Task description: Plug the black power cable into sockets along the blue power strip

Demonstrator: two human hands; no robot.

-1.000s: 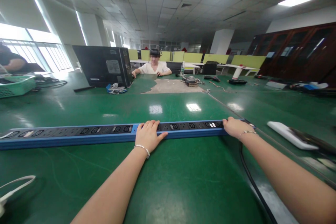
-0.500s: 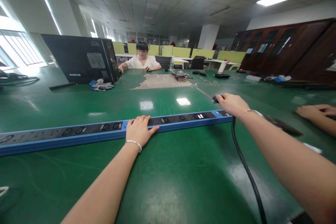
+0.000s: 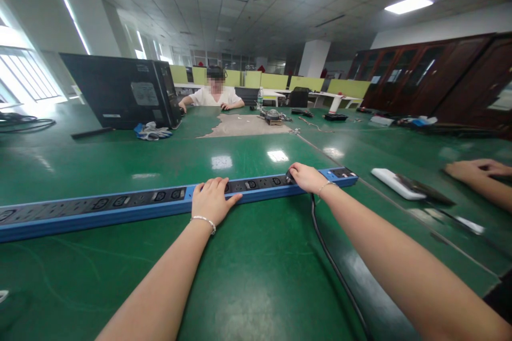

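A long blue power strip [image 3: 256, 201] with black sockets runs across the table from the left edge to right of centre. My left hand [image 3: 213, 200] grips it near the middle, fingers over the top and far edge, thumb along the near side. Between the fingertips of my right hand [image 3: 307, 178] is a black plug [image 3: 289, 176], held over the strip's right section. The plug is mostly hidden by the fingers, and I cannot tell whether its pins touch a socket. A thick black cable [image 3: 330, 261] trails from under my right hand toward the bottom edge.
A black computer case [image 3: 132, 93] stands at the back left, gloves [image 3: 152, 131] beside it. Across the green table [image 3: 256, 272] sits a person [image 3: 216, 96]. Another person's hands [image 3: 472, 170] rest at the right, near a white object [image 3: 394, 183].
My right hand has moved left with the plug, from beyond the strip's right end to over its right section. The cable has followed. My left hand stays in place.
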